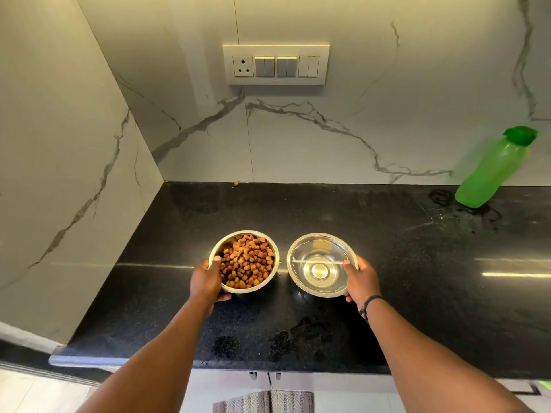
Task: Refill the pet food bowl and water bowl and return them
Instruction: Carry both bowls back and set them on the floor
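Two steel bowls stand side by side on the black countertop point(417, 263). The food bowl point(269, 248) on the left is full of brown kibble. The water bowl point(304, 245) on the right holds clear water. My left hand point(207, 281) grips the food bowl's near left rim, thumb over the edge. My right hand point(359, 280) grips the water bowl's near right rim in the same way. Whether the bowls rest on the counter or are slightly lifted, I cannot tell.
A green plastic bottle point(493, 169) with its cap on stands at the back right by the marble wall. One stray kibble point(236, 183) lies at the back edge. Wet patches point(286, 341) mark the counter's front. A switch panel point(275, 65) is on the wall.
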